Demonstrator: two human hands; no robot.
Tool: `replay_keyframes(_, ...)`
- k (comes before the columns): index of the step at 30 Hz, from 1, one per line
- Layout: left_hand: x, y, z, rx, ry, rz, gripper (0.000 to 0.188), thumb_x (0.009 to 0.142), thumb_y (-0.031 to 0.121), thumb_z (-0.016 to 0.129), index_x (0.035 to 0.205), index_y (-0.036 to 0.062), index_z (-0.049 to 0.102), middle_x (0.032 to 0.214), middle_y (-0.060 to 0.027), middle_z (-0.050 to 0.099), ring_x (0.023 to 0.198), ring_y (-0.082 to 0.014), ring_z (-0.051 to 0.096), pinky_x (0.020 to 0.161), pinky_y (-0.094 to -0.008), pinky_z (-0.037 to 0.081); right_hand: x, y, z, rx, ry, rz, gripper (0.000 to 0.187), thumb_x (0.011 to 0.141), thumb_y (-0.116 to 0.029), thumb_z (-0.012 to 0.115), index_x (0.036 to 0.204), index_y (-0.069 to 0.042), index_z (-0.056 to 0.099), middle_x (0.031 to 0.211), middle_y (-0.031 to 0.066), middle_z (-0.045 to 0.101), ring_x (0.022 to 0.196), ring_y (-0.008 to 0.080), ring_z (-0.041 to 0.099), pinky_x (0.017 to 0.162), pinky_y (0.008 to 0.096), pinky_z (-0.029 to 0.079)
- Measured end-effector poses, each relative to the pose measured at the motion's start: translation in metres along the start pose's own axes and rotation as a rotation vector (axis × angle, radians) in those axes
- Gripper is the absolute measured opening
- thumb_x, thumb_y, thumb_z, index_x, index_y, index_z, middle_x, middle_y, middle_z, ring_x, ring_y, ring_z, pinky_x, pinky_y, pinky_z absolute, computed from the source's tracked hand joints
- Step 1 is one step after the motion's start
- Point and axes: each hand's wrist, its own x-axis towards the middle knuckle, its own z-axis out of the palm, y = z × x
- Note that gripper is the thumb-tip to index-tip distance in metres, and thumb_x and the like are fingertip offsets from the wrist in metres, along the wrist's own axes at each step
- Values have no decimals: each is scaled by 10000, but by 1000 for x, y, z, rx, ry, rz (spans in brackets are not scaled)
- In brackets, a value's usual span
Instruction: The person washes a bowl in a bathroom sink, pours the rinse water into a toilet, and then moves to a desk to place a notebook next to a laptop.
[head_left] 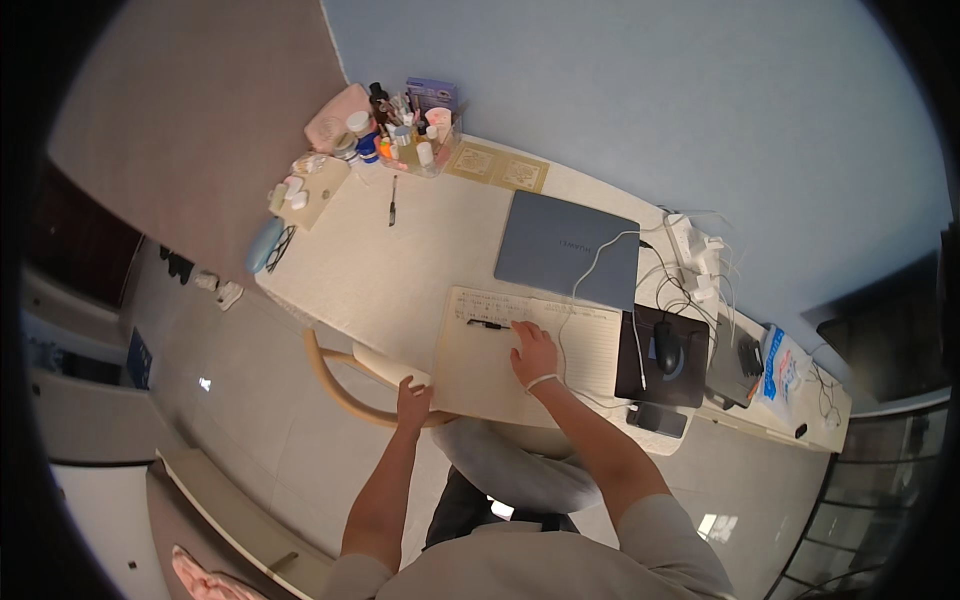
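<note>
Resting flat on an open notebook (500,350), right hand (533,352); left hand (412,402) grips chair (345,385).

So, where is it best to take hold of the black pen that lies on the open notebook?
Grip the black pen at the middle of its barrel, coming from above with thumb and forefinger. It lies flat and free on the page of the open notebook, just left of the right hand, so that hand probably reaches it most easily.
</note>
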Motion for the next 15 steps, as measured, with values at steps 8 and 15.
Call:
replay_keyframes(8, 7, 28, -22, -115, -315, -37, 113, 744, 84, 614, 800, 6, 554, 701, -33, 564, 657, -105, 531, 601, -236, 432, 32, -1, 31, -160, -18, 142, 137, 673, -127, 629, 792, -97, 569, 845, 86, 535, 860, 266, 475, 765, 378, 401)
replay_keyframes(15, -9, 58, -32, -109, -422, 77, 80, 777, 55, 576, 814, 12, 520, 678, -23, 543, 627, -90, 514, 574, -224, 427, -22, 37, -17, 50, 207, 398, 108, 745, -92, 567, 800, -19, 509, 1244, 245, 367, 1119, 395, 358, 930, 440, 314)
